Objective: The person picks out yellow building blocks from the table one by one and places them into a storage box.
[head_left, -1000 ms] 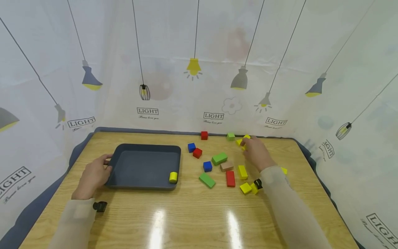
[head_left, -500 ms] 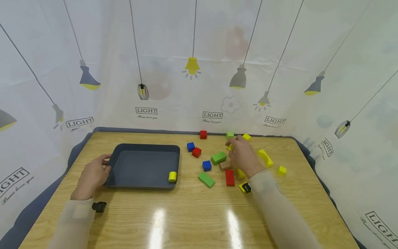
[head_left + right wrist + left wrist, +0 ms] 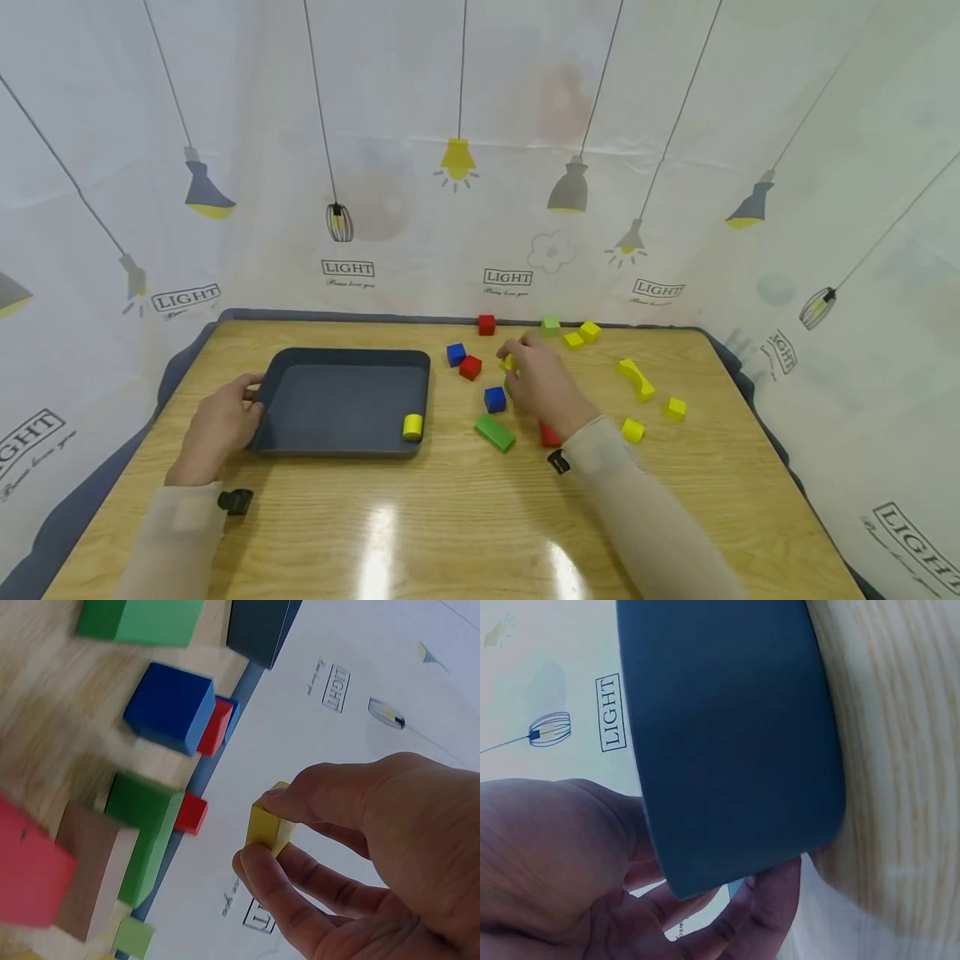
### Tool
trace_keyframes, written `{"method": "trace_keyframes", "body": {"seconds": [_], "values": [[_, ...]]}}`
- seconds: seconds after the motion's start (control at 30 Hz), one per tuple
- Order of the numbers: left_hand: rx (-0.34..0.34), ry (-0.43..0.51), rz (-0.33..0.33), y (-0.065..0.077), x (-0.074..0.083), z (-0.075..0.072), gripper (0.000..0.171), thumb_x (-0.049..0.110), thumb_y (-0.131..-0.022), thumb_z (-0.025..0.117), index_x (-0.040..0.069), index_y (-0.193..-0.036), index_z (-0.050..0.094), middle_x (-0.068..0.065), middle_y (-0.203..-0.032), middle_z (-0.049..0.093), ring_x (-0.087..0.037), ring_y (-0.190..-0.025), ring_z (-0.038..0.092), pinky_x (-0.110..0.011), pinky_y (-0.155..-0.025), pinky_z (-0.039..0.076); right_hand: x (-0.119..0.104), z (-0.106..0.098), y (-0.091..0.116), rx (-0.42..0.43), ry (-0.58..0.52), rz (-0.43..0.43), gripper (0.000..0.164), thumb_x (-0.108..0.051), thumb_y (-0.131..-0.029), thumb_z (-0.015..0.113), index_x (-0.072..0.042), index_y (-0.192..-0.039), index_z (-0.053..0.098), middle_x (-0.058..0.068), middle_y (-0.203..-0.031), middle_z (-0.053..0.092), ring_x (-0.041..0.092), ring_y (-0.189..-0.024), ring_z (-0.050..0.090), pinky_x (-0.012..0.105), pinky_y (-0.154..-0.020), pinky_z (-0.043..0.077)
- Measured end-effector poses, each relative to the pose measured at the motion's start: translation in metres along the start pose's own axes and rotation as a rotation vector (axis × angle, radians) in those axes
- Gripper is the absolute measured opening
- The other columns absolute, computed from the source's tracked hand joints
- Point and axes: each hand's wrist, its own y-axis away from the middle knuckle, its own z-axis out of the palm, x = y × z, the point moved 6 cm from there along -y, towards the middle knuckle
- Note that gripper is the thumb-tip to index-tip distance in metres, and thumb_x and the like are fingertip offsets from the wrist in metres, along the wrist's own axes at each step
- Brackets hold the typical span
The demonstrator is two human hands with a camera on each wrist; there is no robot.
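My left hand (image 3: 217, 425) holds the left edge of a dark grey tray (image 3: 330, 408); in the left wrist view its fingers curl at the tray's corner. A yellow cylinder (image 3: 412, 427) sits in the tray's near right corner. Between thumb and fingertips, my right hand (image 3: 546, 387) pinches a small yellow block (image 3: 262, 826), raised over the scattered blocks. Below and around that hand are a blue cube (image 3: 495, 400), a green block (image 3: 495, 433) and a red block (image 3: 550, 433), which the hand partly hides. The right wrist view also shows a brown block (image 3: 94, 870).
Red cubes (image 3: 470, 367) and another blue cube (image 3: 456, 355) lie right of the tray. A light green cube (image 3: 551, 326) stands at the table's back edge. To the right are a yellow arch (image 3: 636, 379), a yellow cylinder (image 3: 632, 430) and a yellow cube (image 3: 676, 408).
From the back right, my right hand has moved left toward the tray, carrying the yellow block. The yellow arch and other yellow blocks have come into sight. My left hand stays on the tray.
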Motion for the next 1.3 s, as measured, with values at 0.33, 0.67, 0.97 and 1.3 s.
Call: {"method": "trace_keyframes", "body": {"seconds": [0.33,0.67,0.97,1.3], "values": [[-0.014,-0.006,-0.022,0.004,-0.004,0.0,0.049,0.008,-0.1,0.053,-0.002,-0.146,0.043,-0.032,-0.129,0.057,-0.05,-0.105,0.058,-0.053,-0.073,0.048,-0.042,0.023,-0.006,-0.1,-0.059,-0.036,0.028,-0.01,-0.092,0.072,-0.015,-0.119,0.067,0.002,-0.107,0.05,0.014,-0.079,0.053,0.021,-0.067,0.05],[-0.01,-0.005,-0.015,0.004,-0.006,0.0,0.049,0.009,-0.1,0.052,-0.002,-0.147,0.042,-0.031,-0.129,0.057,-0.047,-0.102,0.059,-0.047,-0.068,0.048,-0.094,0.046,-0.015,-0.152,-0.053,-0.19,0.026,-0.01,-0.093,0.07,-0.013,-0.118,0.066,0.004,-0.108,0.052,0.012,-0.082,0.053,0.018,-0.071,0.048],[-0.031,-0.009,-0.023,0.004,-0.005,0.002,0.05,0.009,-0.101,0.053,-0.002,-0.148,0.041,-0.031,-0.13,0.056,-0.049,-0.105,0.058,-0.049,-0.071,0.048,-0.14,0.069,-0.018,-0.243,0.006,-0.303,0.026,-0.014,-0.092,0.074,-0.016,-0.117,0.069,0.002,-0.106,0.054,0.008,-0.084,0.052,0.012,-0.072,0.047],[-0.011,-0.009,-0.011,-0.001,-0.002,0.003,0.05,0.009,-0.1,0.052,-0.002,-0.148,0.042,-0.031,-0.128,0.057,-0.048,-0.102,0.059,-0.048,-0.069,0.048,-0.162,0.088,-0.017,-0.313,0.034,-0.343,0.035,-0.021,-0.092,0.075,-0.019,-0.126,0.068,0.002,-0.115,0.057,0.008,-0.09,0.053,0.014,-0.077,0.049]]}}
